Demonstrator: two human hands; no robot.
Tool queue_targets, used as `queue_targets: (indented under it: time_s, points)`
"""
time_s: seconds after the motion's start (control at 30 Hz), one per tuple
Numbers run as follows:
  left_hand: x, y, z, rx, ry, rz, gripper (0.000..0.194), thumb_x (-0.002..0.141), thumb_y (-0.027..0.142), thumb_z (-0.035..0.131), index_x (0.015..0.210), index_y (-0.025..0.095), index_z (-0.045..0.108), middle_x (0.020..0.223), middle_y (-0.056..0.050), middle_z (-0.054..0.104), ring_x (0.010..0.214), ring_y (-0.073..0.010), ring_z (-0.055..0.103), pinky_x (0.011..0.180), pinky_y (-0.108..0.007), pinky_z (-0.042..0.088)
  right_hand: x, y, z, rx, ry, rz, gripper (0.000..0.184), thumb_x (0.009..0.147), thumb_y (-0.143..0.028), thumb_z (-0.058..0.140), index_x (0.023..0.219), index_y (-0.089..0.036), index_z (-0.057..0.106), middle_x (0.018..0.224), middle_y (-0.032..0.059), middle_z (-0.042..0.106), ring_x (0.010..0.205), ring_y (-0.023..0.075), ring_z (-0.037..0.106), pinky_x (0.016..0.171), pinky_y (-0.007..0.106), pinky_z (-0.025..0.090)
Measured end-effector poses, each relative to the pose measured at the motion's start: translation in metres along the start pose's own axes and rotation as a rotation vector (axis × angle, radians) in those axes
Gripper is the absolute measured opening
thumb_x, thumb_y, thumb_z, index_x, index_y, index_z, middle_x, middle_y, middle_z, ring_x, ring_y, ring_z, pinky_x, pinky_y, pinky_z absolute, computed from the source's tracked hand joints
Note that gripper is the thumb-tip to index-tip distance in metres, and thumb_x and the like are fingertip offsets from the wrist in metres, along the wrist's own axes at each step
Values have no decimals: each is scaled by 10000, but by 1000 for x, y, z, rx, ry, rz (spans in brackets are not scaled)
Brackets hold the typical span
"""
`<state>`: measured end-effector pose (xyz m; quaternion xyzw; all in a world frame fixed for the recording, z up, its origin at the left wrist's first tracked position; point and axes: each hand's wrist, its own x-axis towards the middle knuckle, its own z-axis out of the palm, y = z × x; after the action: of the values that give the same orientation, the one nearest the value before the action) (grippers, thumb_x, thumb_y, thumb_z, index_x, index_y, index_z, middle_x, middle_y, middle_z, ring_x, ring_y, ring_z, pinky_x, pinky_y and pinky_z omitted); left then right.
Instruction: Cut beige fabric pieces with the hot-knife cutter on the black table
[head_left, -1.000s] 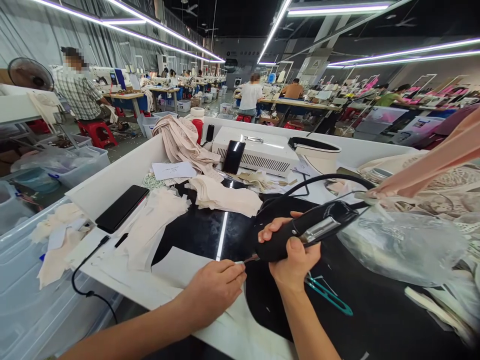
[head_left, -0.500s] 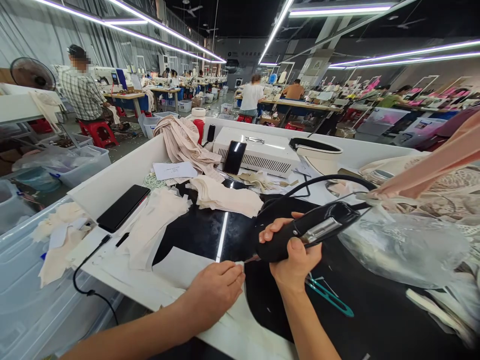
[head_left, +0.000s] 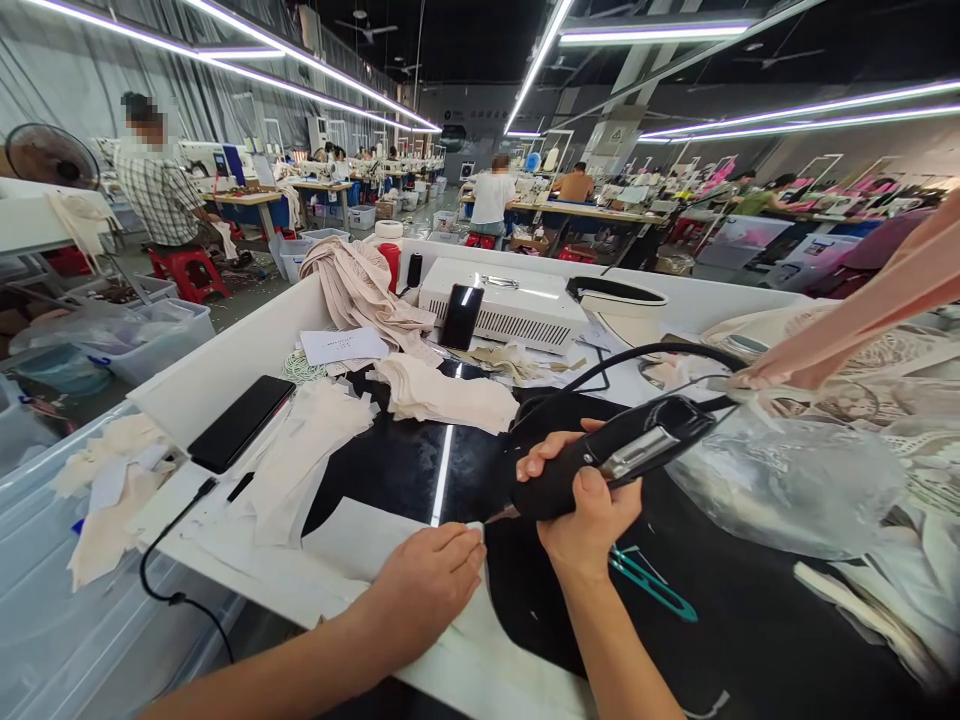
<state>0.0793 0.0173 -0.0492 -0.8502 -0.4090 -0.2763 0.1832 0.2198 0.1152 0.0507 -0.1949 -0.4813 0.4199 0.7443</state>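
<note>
My right hand (head_left: pixel 589 510) is wrapped round a thick black corded hand tool (head_left: pixel 622 450) with a metal lever on its side. The tool's narrow tip points left, close to my left fingertips. My left hand (head_left: pixel 427 590) is closed, its fingers pressed together on a small white piece of fabric (head_left: pixel 475 528) at the tip. Under that hand lies a pale sheet (head_left: pixel 364 535) on the black work surface (head_left: pixel 405 455). Teal thread snips (head_left: pixel 656 585) rest on the black surface, just right of my right wrist. My fingers partly hide the white piece.
Cream fabric stacks (head_left: pixel 450 395) and cut pieces (head_left: pixel 292 465) lie ahead and left, near a black phone (head_left: pixel 240 422). A white vented box (head_left: pixel 510 305) stands behind. At right are a clear plastic bag (head_left: pixel 787 485) and a hanging pink strap (head_left: pixel 847 310). Several people sit farther back.
The whole view has shifted slightly, so things appear a little farther left. Both hands keep their grip and the tool tip stays by my left fingertips.
</note>
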Motion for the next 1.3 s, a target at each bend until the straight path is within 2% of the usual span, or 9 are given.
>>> queue_targets:
  time_s: [0.3,0.43,0.73,0.93,1.13,1.3]
  points:
    - [2,1,0,26,77,10,276,1125,133,460,1188,80,724,1172,-101,797,1122,-163,752,1012,-267,603,-6,4,1,-26,15,19,412,806,-449,862,1129,-281,667,765,-38,669,547,129,579,483,266,516]
    - [3,1,-3,57,36,18,254,1086,71,488,1163,87,730,1173,-109,795,1118,-163,753,1018,-264,598,-8,6,2,-34,18,33,435,801,-459,859,1143,-286,653,769,-40,655,552,133,573,482,272,509]
    - [1,1,-1,46,44,16,277,1110,105,465,1228,52,710,1179,-119,787,1126,-175,743,1022,-273,583,-9,4,3,-55,16,34,392,824,-417,847,1134,-280,650,772,-36,672,557,135,584,496,278,524]
    - [-2,1,5,33,22,-1,319,1130,118,421,1268,77,706,1191,-112,790,1139,-168,739,995,-278,602,-11,5,6,-51,31,23,409,821,-434,842,1139,-285,633,770,-46,657,546,125,570,493,268,512]
    - [-2,1,5,23,32,0,263,1111,123,483,1237,73,708,1190,-108,790,1142,-162,737,1019,-269,596,-12,7,7,-61,13,44,398,832,-400,839,1149,-285,627,784,-41,661,567,133,588,509,278,527]
    - [-3,0,6,16,-46,10,235,1098,141,551,1279,75,686,1221,-124,779,1178,-164,728,1044,-263,575,-12,6,8,-48,21,35,410,827,-431,838,1146,-291,622,777,-45,657,556,128,576,498,268,518]
